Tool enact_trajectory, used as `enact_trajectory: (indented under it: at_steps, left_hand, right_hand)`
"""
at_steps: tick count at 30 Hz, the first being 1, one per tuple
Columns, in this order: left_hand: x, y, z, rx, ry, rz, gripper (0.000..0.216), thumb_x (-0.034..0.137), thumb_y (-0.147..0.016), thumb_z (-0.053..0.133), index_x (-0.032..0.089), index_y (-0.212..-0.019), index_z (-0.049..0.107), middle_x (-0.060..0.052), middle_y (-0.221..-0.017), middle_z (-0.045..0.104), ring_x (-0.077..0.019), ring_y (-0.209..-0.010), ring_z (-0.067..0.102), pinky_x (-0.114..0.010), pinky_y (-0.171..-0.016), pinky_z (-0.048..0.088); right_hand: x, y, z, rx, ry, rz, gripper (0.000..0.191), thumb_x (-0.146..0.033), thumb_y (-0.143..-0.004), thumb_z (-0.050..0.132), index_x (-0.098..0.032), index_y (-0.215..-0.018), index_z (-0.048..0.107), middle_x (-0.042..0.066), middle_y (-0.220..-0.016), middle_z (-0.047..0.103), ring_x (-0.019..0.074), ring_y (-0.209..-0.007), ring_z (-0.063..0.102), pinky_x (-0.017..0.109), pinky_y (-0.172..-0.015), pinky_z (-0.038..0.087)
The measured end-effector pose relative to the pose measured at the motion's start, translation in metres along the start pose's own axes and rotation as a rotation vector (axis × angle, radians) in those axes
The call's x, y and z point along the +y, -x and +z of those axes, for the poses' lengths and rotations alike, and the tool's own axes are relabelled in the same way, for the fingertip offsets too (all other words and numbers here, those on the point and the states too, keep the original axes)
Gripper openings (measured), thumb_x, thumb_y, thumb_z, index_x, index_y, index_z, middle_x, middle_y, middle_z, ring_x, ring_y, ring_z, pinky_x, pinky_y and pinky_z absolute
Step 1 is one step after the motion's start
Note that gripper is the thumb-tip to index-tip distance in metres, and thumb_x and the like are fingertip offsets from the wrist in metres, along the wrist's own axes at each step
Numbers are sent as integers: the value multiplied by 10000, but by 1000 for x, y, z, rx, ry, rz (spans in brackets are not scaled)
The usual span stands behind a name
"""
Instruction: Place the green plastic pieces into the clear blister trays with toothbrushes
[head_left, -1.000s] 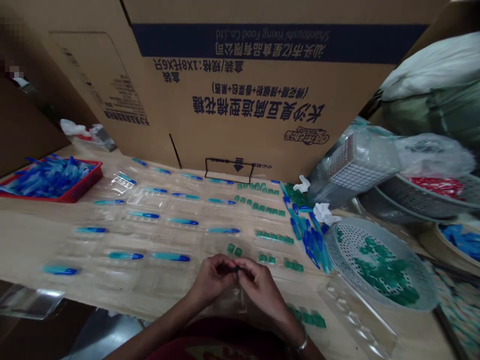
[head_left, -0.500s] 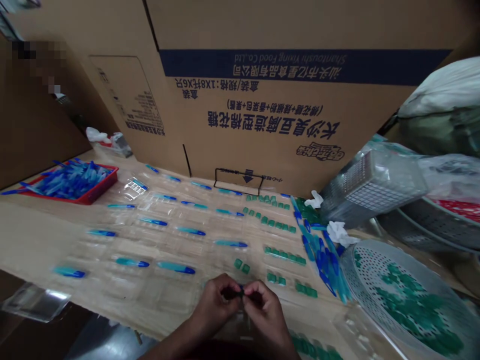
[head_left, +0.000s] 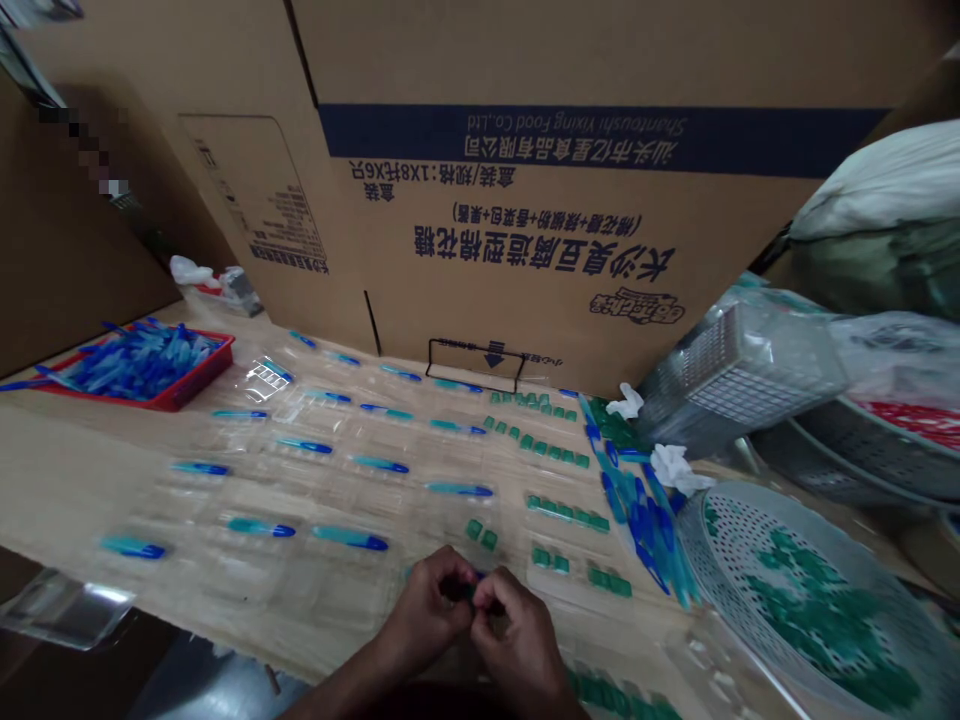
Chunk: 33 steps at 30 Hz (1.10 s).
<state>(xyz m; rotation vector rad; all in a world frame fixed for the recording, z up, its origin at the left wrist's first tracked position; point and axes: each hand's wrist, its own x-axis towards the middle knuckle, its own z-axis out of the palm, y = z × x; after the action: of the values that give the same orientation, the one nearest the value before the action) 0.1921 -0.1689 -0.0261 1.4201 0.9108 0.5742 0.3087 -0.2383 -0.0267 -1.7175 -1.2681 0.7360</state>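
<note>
My left hand [head_left: 427, 610] and my right hand [head_left: 514, 630] meet at the near edge of the table, fingers curled and pinched together on a small dark green piece [head_left: 466, 591] between them. Just beyond them lie clear plastic blister trays [head_left: 315, 480] spread over the table, several holding blue-and-teal pens [head_left: 351, 539]. Small green pieces [head_left: 480, 533] sit in rows in the trays to the right.
A large cardboard box [head_left: 540, 200] walls the back. A red tray of blue pens [head_left: 142, 362] stands far left. A loose pile of blue pens [head_left: 645, 520] lies beside a white perforated basket [head_left: 720, 620] with green pieces. More baskets and bags crowd the right.
The view has shifted a little; my hands stay together at the near edge, the right fingers curling more tightly over the small piece.
</note>
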Motion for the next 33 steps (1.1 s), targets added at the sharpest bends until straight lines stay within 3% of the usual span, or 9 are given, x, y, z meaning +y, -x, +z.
enact_trajectory:
  at_steps: [3, 9, 16, 19, 24, 27, 30, 33]
  left_hand:
    - [3, -2, -5, -69, 87, -23, 125, 103, -554, 571, 137, -671, 602, -1, -649, 605, -135, -638, 544, -235, -615, 412]
    - [8, -5, -10, -88, 161, -47, 134, 74, -545, 601, 134, -657, 641, 1, -636, 619, -119, -628, 540, -215, -599, 392]
    - [11, -5, -10, -61, 611, -316, 208, 221, -517, 777, 142, -620, 614, 32, -534, 593, -66, -465, 485, -198, -523, 370]
    - [9, -3, -11, -32, 647, -322, 268, 263, -502, 814, 136, -612, 606, 30, -523, 590, -59, -452, 475, -195, -512, 367]
    - [11, -9, -29, -91, 366, -143, 260, 330, -572, 778, 141, -690, 645, 5, -622, 618, -106, -574, 542, -235, -601, 425]
    - [9, -23, -47, 45, -95, 106, 177, 252, -655, 680, 163, -808, 673, -34, -767, 634, -169, -740, 576, -286, -691, 449]
    - [-1, -37, -57, 164, -516, 275, 165, 141, -683, 570, 166, -810, 671, -66, -827, 632, -207, -829, 576, -336, -765, 453]
    - [-11, -42, -60, 62, -741, 320, 176, 100, -685, 526, 170, -770, 663, -67, -803, 642, -205, -796, 582, -345, -765, 462]
  right_hand:
    - [-1, -2, -2, -17, -142, 40, 58, -157, -579, 454, -190, -591, 500, -15, -578, 524, 139, -564, 517, 213, -537, 398]
    - [-4, -7, -7, -15, -348, 128, 36, -206, -599, 519, -187, -597, 489, -27, -571, 492, 127, -551, 479, 213, -523, 389]
    - [0, -7, -6, -121, -604, 138, 173, -327, -713, 627, -200, -764, 523, -3, -725, 552, 154, -662, 564, 253, -612, 460]
    - [1, -7, -3, -195, -643, 148, 231, -394, -736, 629, -203, -748, 499, 3, -724, 565, 165, -678, 586, 263, -626, 461]
    - [-8, -22, -6, -216, -465, 51, 149, -310, -742, 577, -203, -713, 478, -14, -688, 533, 140, -626, 529, 234, -573, 423]
    - [-9, -45, -7, -139, -146, -128, 71, -140, -716, 529, -199, -717, 489, -2, -736, 527, 156, -701, 527, 259, -652, 424]
    - [-2, -69, -3, -143, 196, -282, 177, -33, -696, 496, -191, -767, 533, 27, -803, 551, 184, -784, 533, 294, -724, 424]
    - [5, -84, 4, -206, 361, -327, 200, -24, -731, 488, -183, -825, 565, 57, -859, 579, 205, -829, 543, 318, -754, 440]
